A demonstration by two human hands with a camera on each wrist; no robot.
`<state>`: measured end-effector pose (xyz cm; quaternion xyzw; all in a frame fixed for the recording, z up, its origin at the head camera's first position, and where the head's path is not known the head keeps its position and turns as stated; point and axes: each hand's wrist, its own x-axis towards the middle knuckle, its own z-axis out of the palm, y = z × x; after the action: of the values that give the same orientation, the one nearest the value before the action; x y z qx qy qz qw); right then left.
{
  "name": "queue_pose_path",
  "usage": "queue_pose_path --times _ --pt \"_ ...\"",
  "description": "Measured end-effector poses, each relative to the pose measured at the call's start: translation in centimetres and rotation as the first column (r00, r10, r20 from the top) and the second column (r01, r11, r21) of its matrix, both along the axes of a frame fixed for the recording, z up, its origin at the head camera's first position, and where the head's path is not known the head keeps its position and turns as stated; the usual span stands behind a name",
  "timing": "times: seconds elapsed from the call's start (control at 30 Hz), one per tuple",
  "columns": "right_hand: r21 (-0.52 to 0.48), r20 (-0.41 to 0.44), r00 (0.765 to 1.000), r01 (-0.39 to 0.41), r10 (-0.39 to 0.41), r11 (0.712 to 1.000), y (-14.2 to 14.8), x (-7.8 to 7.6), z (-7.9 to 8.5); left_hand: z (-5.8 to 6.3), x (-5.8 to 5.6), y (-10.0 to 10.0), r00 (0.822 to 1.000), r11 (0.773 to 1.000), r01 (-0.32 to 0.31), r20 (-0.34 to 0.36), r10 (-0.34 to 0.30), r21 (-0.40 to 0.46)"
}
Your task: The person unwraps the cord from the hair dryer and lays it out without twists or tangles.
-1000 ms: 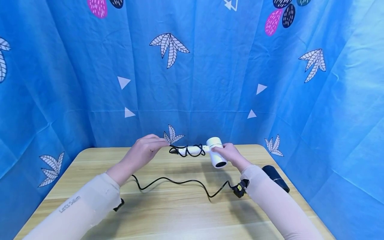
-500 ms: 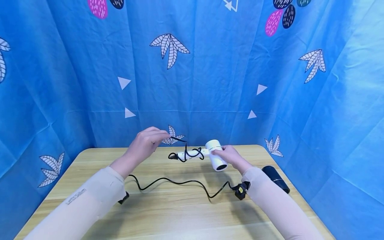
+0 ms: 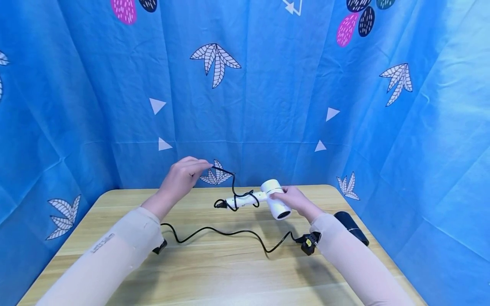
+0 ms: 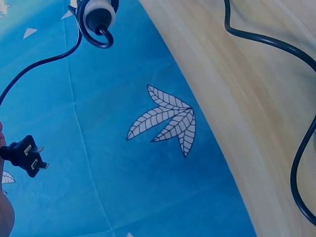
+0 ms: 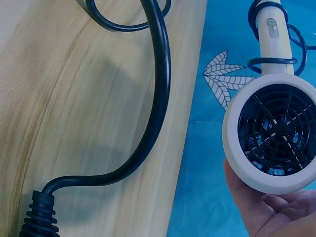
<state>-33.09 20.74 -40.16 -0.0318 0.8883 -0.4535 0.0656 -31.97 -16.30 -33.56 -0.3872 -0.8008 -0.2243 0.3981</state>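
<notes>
A white hair dryer (image 3: 276,205) is held above the far part of the table by my right hand (image 3: 296,199), whose fingers wrap its barrel. Its handle points left, and the black cord (image 3: 234,183) winds loosely around it. My left hand (image 3: 183,176) is raised to the left of the handle and pinches the cord, which runs from there to the handle. In the left wrist view, the two-pin plug (image 4: 25,156) sticks out beside the fingers. The right wrist view faces the round grille (image 5: 280,129) of the dryer.
A black cylindrical object (image 3: 351,228) lies at the right of the wooden table (image 3: 229,276). Another black cable (image 3: 229,233) snakes across the tabletop between the wrist cameras. Blue patterned cloth (image 3: 245,106) hangs behind and along both sides.
My left hand has risen and drifted left, drawing a length of cord up off the handle. In my right hand, the dryer has dipped slightly and its handle end has tilted down.
</notes>
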Motion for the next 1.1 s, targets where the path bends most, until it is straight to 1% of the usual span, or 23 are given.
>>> queue_pose_path --times 0.33,0.53,0.67,0.83,1.1 --pt "-0.005 0.000 1.000 -0.028 0.028 1.000 0.1 -0.2 -0.2 -0.9 -1.3 -0.2 0.999 0.998 -0.040 0.033 0.038 0.052" --pt "-0.014 -0.006 0.999 -0.041 0.041 0.999 0.2 -0.3 -0.2 -1.7 -2.2 -0.4 0.996 0.995 -0.075 0.061 0.072 0.060" --pt "-0.012 -0.007 0.999 -0.050 0.050 0.999 0.3 -0.6 -0.4 -2.5 -2.7 -0.6 0.987 0.992 -0.111 0.119 0.104 0.054" --pt "-0.009 -0.008 0.998 -0.062 0.062 0.998 0.5 -1.0 -0.6 -3.8 -3.4 -0.7 0.971 0.988 -0.151 0.193 0.141 0.039" --pt "-0.031 -0.014 0.998 -0.070 0.069 0.997 0.8 -1.0 -0.7 -5.5 -3.8 -0.8 0.958 0.985 -0.171 0.239 0.161 0.020"
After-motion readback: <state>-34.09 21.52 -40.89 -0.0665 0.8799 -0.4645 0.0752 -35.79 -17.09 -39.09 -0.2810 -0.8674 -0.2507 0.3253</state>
